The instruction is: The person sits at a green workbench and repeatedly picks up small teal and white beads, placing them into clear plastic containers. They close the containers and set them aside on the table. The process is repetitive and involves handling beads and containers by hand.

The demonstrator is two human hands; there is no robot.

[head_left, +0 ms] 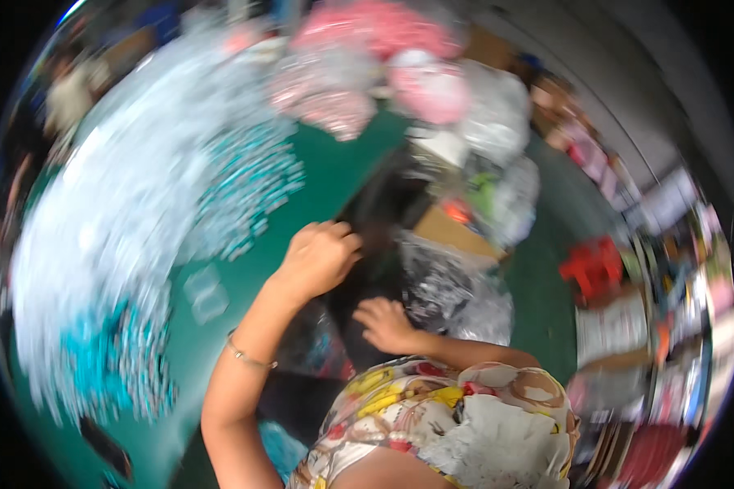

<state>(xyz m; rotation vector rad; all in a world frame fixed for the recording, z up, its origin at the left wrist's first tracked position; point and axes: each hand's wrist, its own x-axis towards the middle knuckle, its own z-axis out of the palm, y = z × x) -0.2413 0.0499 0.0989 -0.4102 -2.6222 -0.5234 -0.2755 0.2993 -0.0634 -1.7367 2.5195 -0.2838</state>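
Note:
My left hand [322, 257] is closed, its fingers curled at the left edge of a long black piece that looks like plastic or cloth [379, 204]. Blur hides what exactly lies between those fingers. Lower and to the right, my right hand [387, 324] rests palm down at the black piece, fingers spread and nothing in them. Just below my left hand lies a clear bag with red and blue bits inside [310, 350]. Crumpled clear and black plastic bags [448, 289] sit right of both hands.
A large heap of clear packets with teal contents [130, 220] covers the left of the green table [330, 167]. Bags of pink goods [375, 28] stand at the back. Cardboard [457, 232] lies right of the black piece. A red bin [591, 269] and stacked goods are farther right.

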